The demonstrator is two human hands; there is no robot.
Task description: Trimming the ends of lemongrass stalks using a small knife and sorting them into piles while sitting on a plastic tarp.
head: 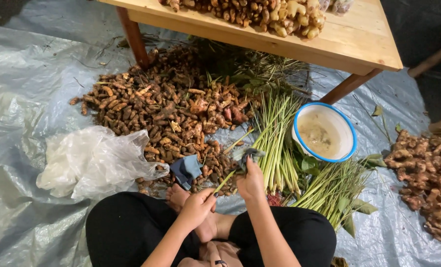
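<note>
Head view, looking down: left hand (196, 207) closed around the lower end of a lemongrass stalk (230, 174), long axis slanting up-right toward right hand (250, 181), grip pinched on its upper part beside the lemongrass bundle (278, 143), above crossed legs.

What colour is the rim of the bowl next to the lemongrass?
Blue: the white bowl has a thin blue rim, seen clearly in the head view.

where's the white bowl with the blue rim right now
In the head view, the white bowl sits on the grey tarp right of centre, beside the lemongrass stalks, just below the wooden table.
</note>
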